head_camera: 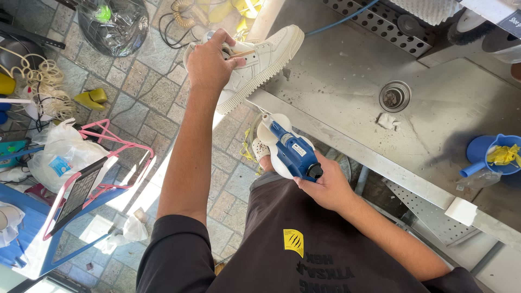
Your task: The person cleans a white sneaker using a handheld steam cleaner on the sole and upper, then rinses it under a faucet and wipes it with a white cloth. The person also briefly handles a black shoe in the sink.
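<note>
My left hand [209,62] grips a white sneaker [260,57] by its collar and holds it tilted over the left edge of a steel sink basin [347,81]. In my right hand [325,187] is a blue spray gun with a white body [290,152], held near my waist with its nozzle pointing up towards the sneaker. The gun sits just below the sink's front rim. Both arms are bare below short black sleeves.
The basin has a round drain [394,96] and a white scrap [386,120] beside it. A blue cup with yellow cloth [496,154] and a white sponge [461,210] stand at the right. On the paved floor lie coiled hoses [46,81], a pink rack [106,157] and bags [111,24].
</note>
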